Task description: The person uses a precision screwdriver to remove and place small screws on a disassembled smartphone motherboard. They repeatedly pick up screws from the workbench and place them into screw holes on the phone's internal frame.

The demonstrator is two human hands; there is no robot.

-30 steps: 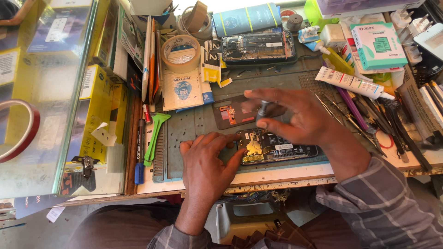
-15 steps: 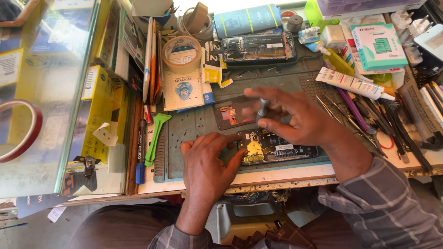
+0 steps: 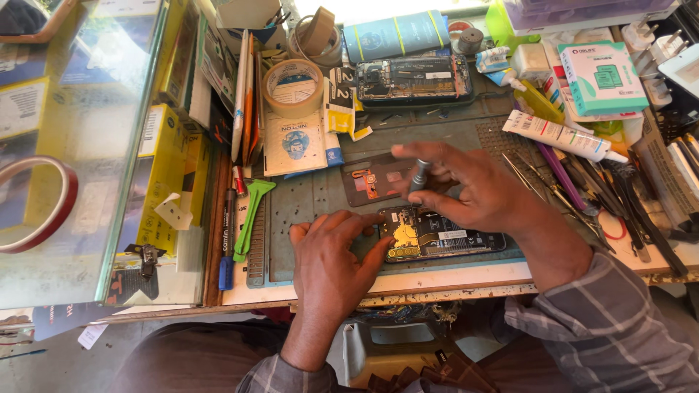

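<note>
Since the earlier frame, little has shifted: the right hand remains over the opened phone with only a slight change in finger spread, and the left hand stays planted at the phone's left end. Right-hand fingers are closed around a small grey screwdriver, held upright with its tip pointing down at the upper edge of the phone. Left-hand fingers lie flat and slightly apart, fingertips touching the phone's left end and pressing it to the grey work mat; this hand grips nothing. The two hands are apart, one at each side of the phone's left half. The phone lies flat and lengthwise beneath the right palm, back cover off: a gold-coloured shield sits at the left end by the left fingertips, dark circuit boards lie beside it, and a black battery area bearing a white label runs toward the right wrist. Just beyond the right-hand fingers rests a dark, detached back panel. Farther ahead of both hands lies a second opened phone. Left of the left hand sits a green plastic pry tool. Right of the right wrist, tweezers and a white tube lie on the bench.
</note>
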